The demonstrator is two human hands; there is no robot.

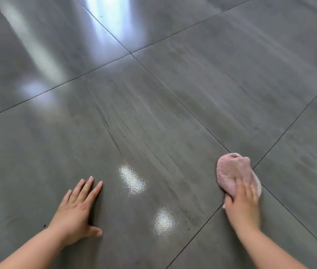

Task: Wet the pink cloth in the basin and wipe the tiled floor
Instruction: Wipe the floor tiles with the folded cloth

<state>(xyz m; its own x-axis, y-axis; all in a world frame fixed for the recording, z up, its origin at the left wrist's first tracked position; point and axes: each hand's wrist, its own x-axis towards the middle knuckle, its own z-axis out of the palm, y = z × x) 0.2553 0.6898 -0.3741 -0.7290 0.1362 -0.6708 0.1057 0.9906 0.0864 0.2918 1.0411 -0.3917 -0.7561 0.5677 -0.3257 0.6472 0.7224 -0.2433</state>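
Two hands are down on the tiled floor [192, 55], and the risks I see come from how they share the work. The right hand [243, 202] presses the pink cloth [233, 172] against the tile, fingers curled over its near half and gripping it, right where several grout lines meet; the far half of the cloth bunches up ahead of the fingers. The left hand [76, 208] lies flat and open on the tile, well apart from the cloth, fingers spread, apparently propping the person's weight. Between the hands the tile shows damp streaks and two bright glossy reflections [132, 179], so I judge that patch to be wet. That is the main worry: if the propping palm slides onto the wet film, the arm could slip out and the person lurch forward. The bunched cloth is a second one, since a wad touches less floor and may leave unwiped bands or simply push water along. The grout joints could catch a loose edge and roll the cloth under the hand. The basin is nowhere in sight, so re-wetting means a reach or a shuffle across slick tile.
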